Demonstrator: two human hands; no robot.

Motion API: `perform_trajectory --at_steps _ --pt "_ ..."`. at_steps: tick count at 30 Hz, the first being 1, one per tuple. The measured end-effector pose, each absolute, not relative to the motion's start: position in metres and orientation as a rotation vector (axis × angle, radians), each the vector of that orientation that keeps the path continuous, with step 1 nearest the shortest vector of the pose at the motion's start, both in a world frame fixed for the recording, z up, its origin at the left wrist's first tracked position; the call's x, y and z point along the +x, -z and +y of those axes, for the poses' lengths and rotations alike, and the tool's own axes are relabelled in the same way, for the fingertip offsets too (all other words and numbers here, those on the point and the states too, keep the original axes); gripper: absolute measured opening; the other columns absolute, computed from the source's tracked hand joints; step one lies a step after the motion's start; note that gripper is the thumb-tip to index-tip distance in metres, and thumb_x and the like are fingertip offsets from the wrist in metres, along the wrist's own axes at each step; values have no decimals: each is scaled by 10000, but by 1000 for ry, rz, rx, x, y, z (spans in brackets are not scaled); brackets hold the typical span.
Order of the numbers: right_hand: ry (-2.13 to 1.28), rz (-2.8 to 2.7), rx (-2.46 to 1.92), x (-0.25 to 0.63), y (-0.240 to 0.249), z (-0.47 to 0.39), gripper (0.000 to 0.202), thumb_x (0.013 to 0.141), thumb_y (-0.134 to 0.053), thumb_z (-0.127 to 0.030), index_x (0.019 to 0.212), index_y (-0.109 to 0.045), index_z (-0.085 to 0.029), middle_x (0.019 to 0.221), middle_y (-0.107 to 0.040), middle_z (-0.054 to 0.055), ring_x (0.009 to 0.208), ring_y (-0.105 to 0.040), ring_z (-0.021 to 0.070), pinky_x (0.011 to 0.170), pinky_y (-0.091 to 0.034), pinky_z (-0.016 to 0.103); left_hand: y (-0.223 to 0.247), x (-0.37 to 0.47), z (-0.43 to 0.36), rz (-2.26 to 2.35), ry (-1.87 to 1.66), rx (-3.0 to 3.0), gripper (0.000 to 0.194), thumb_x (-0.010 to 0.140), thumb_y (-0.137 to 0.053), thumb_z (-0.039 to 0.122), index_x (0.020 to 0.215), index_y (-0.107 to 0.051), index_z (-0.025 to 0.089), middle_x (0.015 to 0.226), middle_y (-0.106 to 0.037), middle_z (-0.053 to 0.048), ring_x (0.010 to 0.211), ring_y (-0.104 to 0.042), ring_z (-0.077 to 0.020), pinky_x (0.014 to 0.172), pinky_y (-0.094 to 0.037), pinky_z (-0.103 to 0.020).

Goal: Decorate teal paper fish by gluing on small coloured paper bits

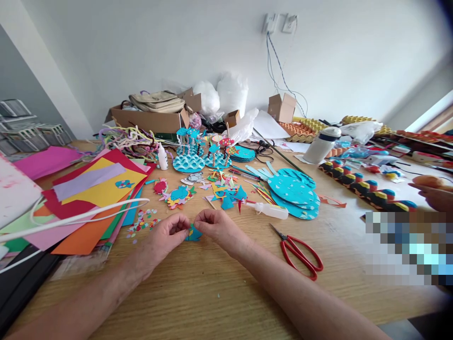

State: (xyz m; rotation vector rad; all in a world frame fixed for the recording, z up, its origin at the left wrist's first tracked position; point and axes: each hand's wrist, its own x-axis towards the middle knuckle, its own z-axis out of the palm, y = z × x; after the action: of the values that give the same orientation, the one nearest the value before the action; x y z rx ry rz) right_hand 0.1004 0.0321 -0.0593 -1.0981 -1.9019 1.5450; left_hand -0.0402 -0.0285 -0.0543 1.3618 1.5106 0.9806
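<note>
Low over the wooden table, a small blue paper cutout (pixel 193 234) with a yellow patch lies between my hands; fingers hide part of it. My left hand (pixel 170 232) pinches its left edge. From the other side, the thumb and fingers of my right hand (pixel 214 225) are closed on its upper right part. Just beyond are a blue paper fish (pixel 179 194), a red fish cutout (pixel 160 186) and loose blue paper pieces (pixel 228 198). Colored paper dots (pixel 143 222) are scattered left of my left hand. A glue bottle (pixel 271 210) lies on its side beyond my right hand.
Red-handled scissors (pixel 300 255) lie right of my right forearm. Blue paper discs (pixel 295 191) are stacked behind them. Colored paper sheets (pixel 95 189) and a white cable (pixel 92 213) are at left. Finished-looking wave stands (pixel 188 163) stand behind. Another person's hand (pixel 433 189) shows at right.
</note>
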Motion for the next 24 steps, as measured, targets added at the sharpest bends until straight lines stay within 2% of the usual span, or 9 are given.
perform_trajectory --at_steps 4,10,16,21,24 --pt "-1523 -1890 -1078 101 62 31 80 715 -511 -192 667 -544 -137 565 -453 -51 517 -367 60 488 -287 186 53 -39 -30 1462 -996 1388 141 710 -490 311 744 -540 183 647 -502 41 633 -451 -134 574 -352 -230" --pt "-1416 -1990 -1097 100 67 32 56 693 -515 -157 654 -551 -141 545 -457 -52 508 -378 61 479 -278 190 60 -42 -23 1494 -950 1462 153 706 -482 323 655 -516 183 582 -446 52 579 -419 -128 534 -327 -227" --pt "-1393 -1998 -1131 102 62 34 82 704 -502 -161 641 -549 -140 535 -453 -56 501 -374 58 472 -275 187 64 -46 -18 1554 -916 1612 142 696 -464 309 661 -522 184 602 -516 32 593 -479 -143 549 -383 -241" --pt "-1686 -1883 -1127 106 58 33 195 747 -472 -218 576 -528 -143 475 -430 -54 446 -373 56 436 -269 190 61 -51 -22 1624 -916 2118 140 786 -423 200 746 -557 199 735 -587 -3 692 -533 -151 640 -417 -255" --pt "-1913 -1688 -1117 106 56 30 186 746 -481 -230 590 -535 -143 484 -449 -50 431 -391 54 426 -293 182 63 -55 -24 1541 -934 2479 193 837 -378 160 792 -563 191 772 -583 -25 740 -539 -157 681 -426 -262"
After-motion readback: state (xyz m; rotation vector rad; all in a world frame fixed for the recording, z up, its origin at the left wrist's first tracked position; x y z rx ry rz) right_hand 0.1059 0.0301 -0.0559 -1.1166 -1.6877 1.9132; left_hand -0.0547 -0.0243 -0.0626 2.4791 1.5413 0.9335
